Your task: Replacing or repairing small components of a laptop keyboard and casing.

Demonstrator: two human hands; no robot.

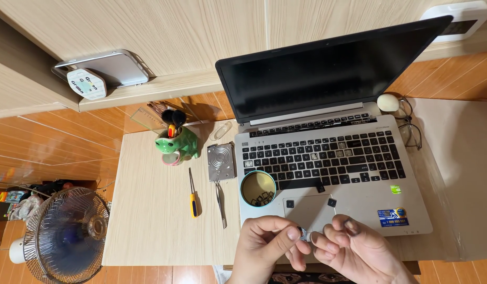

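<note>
My left hand [264, 247] and my right hand [354, 250] meet just below the laptop's touchpad [305, 210], both pinching one small dark keycap piece [303, 233] between thumbs and fingertips. The silver laptop [333, 158] stands open with a dark screen; several keys are off its black keyboard [322, 158]. Three loose black keycaps lie on the palm rest: one [289, 203], another [332, 202] and a third [320, 188]. A teal-rimmed round tin [257, 188] holding more keycaps sits on the laptop's left front corner.
On the light wooden table [148, 221] lie a yellow-handled screwdriver [193, 200], metal tweezers [221, 202] and a grey metal plate [221, 162]. A green frog-shaped pen holder [176, 143] stands behind them. A fan [67, 231] stands left; glasses [410, 129] lie right.
</note>
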